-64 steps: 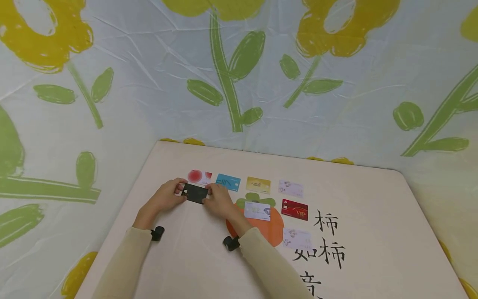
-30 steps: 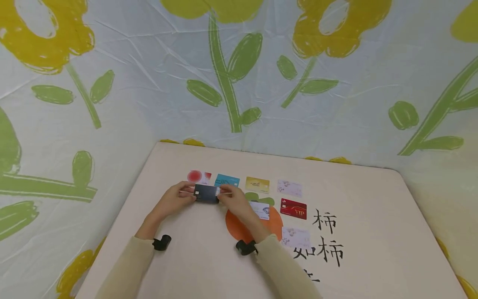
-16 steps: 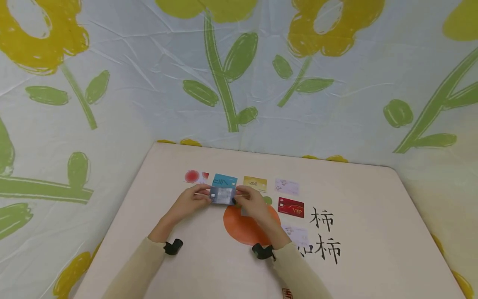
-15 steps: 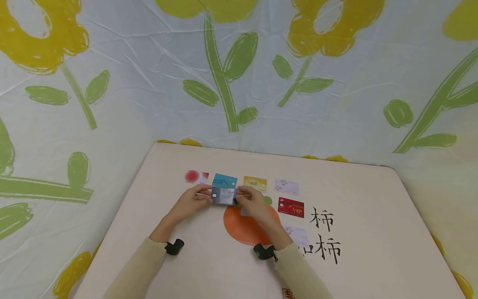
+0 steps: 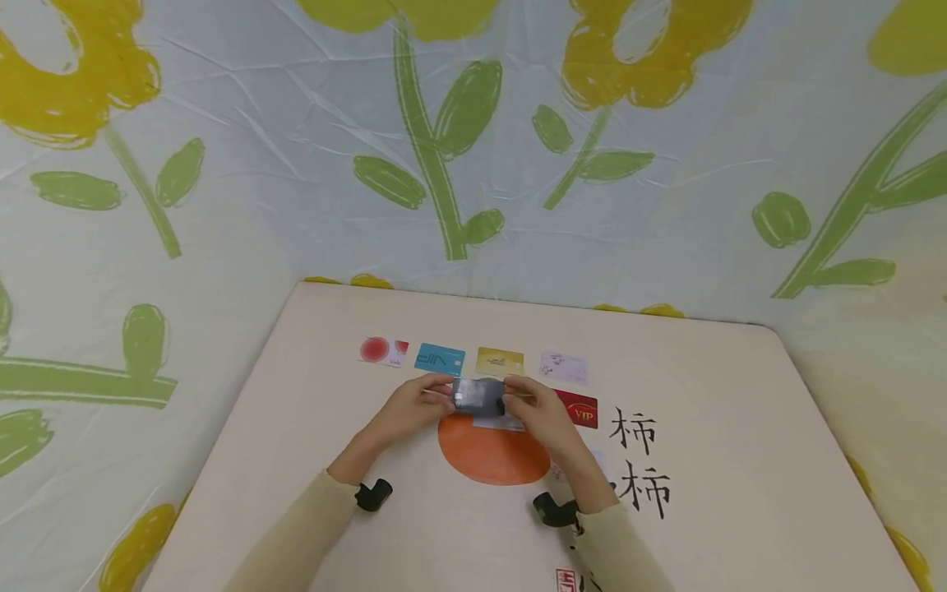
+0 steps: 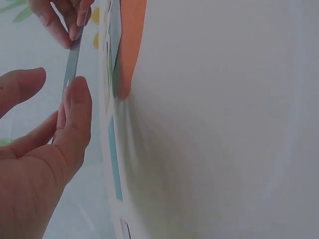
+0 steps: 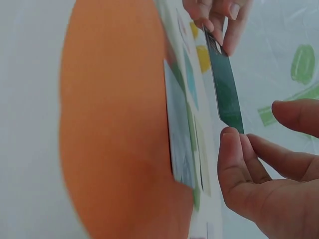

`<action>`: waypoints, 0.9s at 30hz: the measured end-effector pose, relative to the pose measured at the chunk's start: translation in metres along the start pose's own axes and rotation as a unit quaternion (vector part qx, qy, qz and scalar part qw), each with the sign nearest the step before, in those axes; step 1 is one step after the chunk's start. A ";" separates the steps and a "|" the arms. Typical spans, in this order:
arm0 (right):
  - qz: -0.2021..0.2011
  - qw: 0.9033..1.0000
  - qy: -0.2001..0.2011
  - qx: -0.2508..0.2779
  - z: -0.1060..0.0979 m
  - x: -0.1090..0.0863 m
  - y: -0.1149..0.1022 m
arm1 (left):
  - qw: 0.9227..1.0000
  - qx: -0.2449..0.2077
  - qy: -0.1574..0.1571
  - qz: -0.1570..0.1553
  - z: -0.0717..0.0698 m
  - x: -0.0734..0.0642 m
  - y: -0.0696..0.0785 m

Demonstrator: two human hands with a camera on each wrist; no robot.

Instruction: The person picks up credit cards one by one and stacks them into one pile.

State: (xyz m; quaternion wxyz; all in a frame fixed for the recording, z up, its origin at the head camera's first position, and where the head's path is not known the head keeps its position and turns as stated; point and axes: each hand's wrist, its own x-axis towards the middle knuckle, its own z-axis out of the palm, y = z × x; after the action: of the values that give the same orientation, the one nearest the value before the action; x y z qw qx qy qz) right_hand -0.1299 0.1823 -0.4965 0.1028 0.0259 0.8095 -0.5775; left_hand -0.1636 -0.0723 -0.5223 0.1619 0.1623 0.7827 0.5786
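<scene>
A dark bank card [image 5: 479,397] with a chip is raised above the table, its face catching the light. My left hand [image 5: 405,411] pinches its left end between thumb and fingers. At the right end my right hand [image 5: 546,413] pinches it the same way. The right wrist view has the card [image 7: 227,84] stretched between both hands, apart from the tabletop. Beneath it lies a whitish card [image 5: 501,423], mostly covered in the head view. A red VIP card [image 5: 583,409] lies just past my right hand, its left part hidden.
Along the back lie a red-circle card [image 5: 379,350], a blue card [image 5: 440,359], a gold card [image 5: 500,360] and a pale lilac card [image 5: 564,367]. Another pale card is partly covered by my right forearm. The pink tabletop [image 5: 710,395] bears an orange persimmon print [image 5: 491,456] and black characters.
Both hands have carried the dark card rightward, from below the red-circle card, past the blue one, to over the whitish card. The other cards have stayed put.
</scene>
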 end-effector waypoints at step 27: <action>0.036 0.997 0.010 -0.070 -0.021 -0.010 0.014 | 0.995 0.082 -0.060 -0.018 0.032 0.018 0.010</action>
State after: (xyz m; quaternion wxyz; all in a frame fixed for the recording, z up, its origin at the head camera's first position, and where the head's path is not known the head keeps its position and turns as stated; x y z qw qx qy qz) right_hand -0.1210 0.2071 -0.5016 0.1168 0.0541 0.8477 -0.5146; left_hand -0.1643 -0.0341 -0.5233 0.2049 0.1949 0.8195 0.4985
